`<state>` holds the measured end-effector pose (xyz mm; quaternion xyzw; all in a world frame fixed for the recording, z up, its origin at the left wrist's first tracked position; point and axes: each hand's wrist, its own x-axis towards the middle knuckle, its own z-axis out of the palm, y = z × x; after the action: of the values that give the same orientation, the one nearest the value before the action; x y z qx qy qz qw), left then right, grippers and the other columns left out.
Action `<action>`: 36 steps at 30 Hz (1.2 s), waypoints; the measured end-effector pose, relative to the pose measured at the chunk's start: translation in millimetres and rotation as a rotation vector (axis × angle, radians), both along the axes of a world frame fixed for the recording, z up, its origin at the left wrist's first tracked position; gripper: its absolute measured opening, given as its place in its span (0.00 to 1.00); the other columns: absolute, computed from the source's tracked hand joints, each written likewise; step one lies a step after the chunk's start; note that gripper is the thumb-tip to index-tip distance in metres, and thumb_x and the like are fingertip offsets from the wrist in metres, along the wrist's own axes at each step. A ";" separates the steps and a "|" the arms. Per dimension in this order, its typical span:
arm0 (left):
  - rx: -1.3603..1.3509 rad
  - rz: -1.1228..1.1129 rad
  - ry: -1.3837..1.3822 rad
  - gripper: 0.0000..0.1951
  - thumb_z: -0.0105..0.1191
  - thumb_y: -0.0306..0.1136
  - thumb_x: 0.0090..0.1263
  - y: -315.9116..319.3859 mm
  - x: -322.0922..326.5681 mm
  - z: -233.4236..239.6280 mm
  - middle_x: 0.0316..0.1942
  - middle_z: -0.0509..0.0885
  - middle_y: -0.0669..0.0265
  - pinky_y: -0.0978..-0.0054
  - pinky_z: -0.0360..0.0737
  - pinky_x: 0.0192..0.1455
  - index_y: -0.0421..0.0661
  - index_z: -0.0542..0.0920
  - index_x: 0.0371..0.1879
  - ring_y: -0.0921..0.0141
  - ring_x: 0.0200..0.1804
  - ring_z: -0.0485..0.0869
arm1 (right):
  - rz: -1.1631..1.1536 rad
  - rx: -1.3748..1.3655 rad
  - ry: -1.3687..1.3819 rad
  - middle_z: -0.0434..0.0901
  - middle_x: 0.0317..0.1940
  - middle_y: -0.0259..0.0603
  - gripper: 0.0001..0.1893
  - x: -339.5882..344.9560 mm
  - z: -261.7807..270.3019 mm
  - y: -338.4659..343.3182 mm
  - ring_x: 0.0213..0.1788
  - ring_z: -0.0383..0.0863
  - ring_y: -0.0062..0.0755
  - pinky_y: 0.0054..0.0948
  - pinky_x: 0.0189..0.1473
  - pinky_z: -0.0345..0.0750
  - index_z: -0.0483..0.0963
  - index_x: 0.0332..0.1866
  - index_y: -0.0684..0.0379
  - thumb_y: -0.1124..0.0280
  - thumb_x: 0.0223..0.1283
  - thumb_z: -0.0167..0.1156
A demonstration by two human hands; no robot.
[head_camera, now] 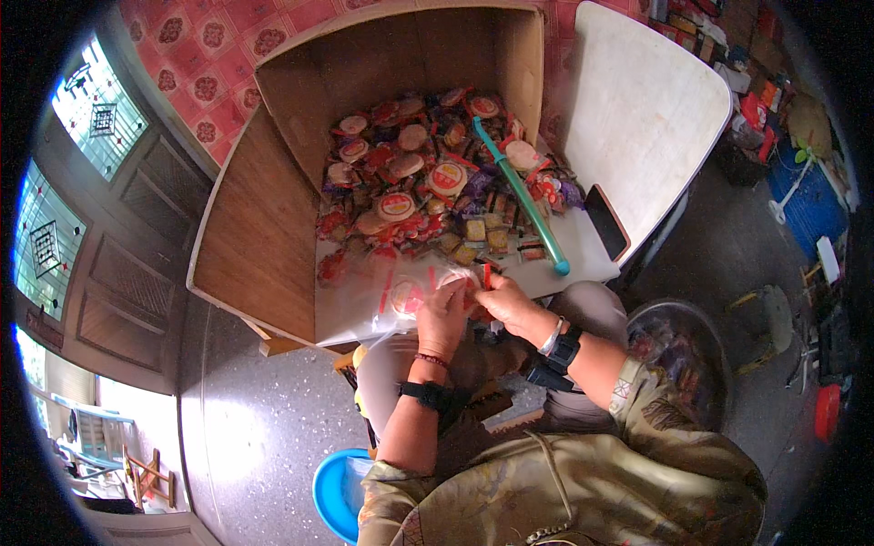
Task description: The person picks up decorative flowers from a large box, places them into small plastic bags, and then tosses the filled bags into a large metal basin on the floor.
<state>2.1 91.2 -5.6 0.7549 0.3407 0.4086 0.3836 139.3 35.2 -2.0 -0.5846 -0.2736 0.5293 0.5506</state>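
Observation:
My left hand (pixel 442 317) is closed on the opening of a clear plastic bag (pixel 382 307) at the near edge of the work surface. Inside the bag shows a round packet (pixel 407 297) with a red and white label. Close on its right, my right hand (pixel 504 300) pinches a small red-edged packet (pixel 487 276). Beyond both hands lies a heap of wrapped packets, among them a round one with a red and yellow label (pixel 446 178) and small square yellow ones (pixel 497 239). A green tube-like stick (pixel 526 198) rests across the heap's right side.
An open cardboard box (pixel 423 54) stands behind the heap, with a wooden panel (pixel 259 225) at left. A dark phone-like object (pixel 608 222) lies beside a white board (pixel 635 116). On the floor are a blue basin (pixel 334 495) and a round container (pixel 720 355) holding wrappers.

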 end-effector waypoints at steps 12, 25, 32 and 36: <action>0.091 0.111 0.096 0.09 0.53 0.30 0.67 -7.5 -4.2 5.7 0.36 0.85 0.51 0.58 0.80 0.42 0.45 0.84 0.42 0.51 0.39 0.84 | 0.083 -0.019 -0.186 0.82 0.41 0.32 0.13 -0.4 -8.6 7.4 0.40 0.81 0.24 0.27 0.46 0.77 0.74 0.53 0.60 0.75 0.63 0.56; 0.006 0.309 0.429 0.10 0.51 0.29 0.63 -12.6 -9.0 12.3 0.43 0.79 0.48 0.52 0.78 0.44 0.42 0.74 0.42 0.46 0.44 0.80 | -0.010 0.079 0.471 0.84 0.40 0.42 0.11 6.2 11.3 -0.5 0.38 0.86 0.36 0.35 0.37 0.83 0.76 0.49 0.62 0.70 0.64 0.57; 0.163 0.468 0.215 0.06 0.52 0.26 0.63 -2.4 -9.5 2.1 0.36 0.79 0.48 0.50 0.76 0.41 0.41 0.73 0.37 0.45 0.41 0.79 | -0.035 0.120 0.514 0.84 0.40 0.47 0.15 12.4 11.3 -1.3 0.37 0.86 0.40 0.36 0.38 0.84 0.74 0.51 0.64 0.66 0.65 0.57; 0.148 0.467 0.129 0.03 0.52 0.22 0.62 5.7 -4.7 -12.4 0.28 0.79 0.52 0.54 0.76 0.39 0.41 0.73 0.31 0.47 0.36 0.79 | -0.006 0.142 0.547 0.83 0.38 0.48 0.14 14.9 12.6 -2.7 0.38 0.85 0.40 0.36 0.38 0.84 0.74 0.48 0.66 0.66 0.66 0.57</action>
<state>-2.6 96.9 -18.0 0.7064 0.4987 0.4608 0.1999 154.2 32.5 10.6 -0.3808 -0.1495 0.6451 0.6454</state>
